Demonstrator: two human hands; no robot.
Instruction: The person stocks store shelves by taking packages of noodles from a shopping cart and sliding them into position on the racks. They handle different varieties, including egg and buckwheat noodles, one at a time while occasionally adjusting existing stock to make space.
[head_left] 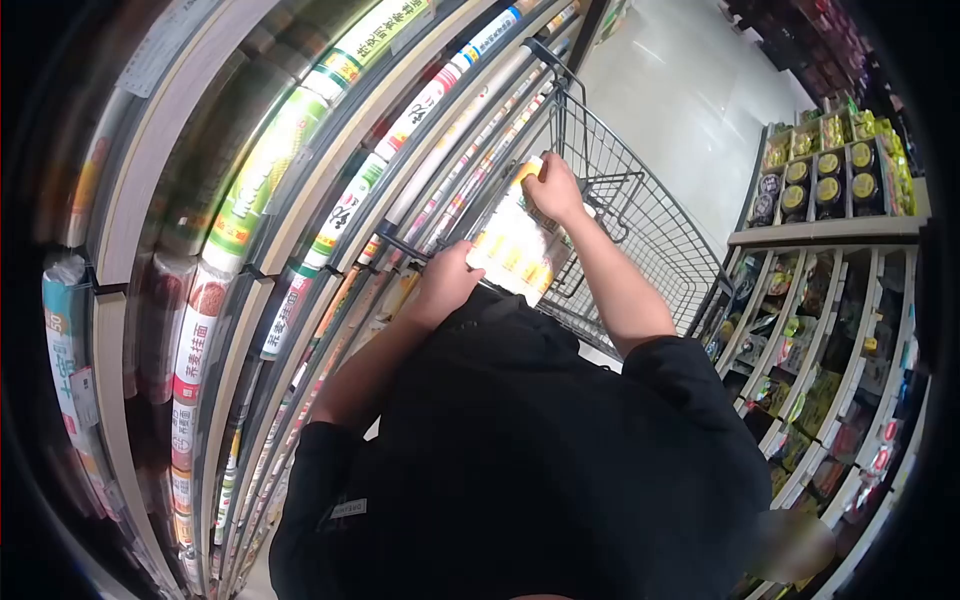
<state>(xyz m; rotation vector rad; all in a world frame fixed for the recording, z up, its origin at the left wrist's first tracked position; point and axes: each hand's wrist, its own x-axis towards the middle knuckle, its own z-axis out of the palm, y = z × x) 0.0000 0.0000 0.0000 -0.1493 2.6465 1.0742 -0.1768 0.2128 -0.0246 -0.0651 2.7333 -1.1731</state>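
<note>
A bright white and yellow-orange package [515, 245] is held between my two hands, over the near end of a wire shopping cart [650, 215]. At its lower left edge, my left hand [450, 280] grips it with the fingers closed round the side. My right hand [555, 188] holds the upper right edge, thumb and fingers pressed on it. Glare washes out part of the package's face. The cart's basket shows bare wire beyond the package.
Shelves with long noodle packs [265, 170] rise close on the left. On the right stands a shelf unit [830, 230] with dark yellow-lidded jars [828, 190] on top and bagged goods below. A pale shiny floor [660, 90] shows beyond the cart.
</note>
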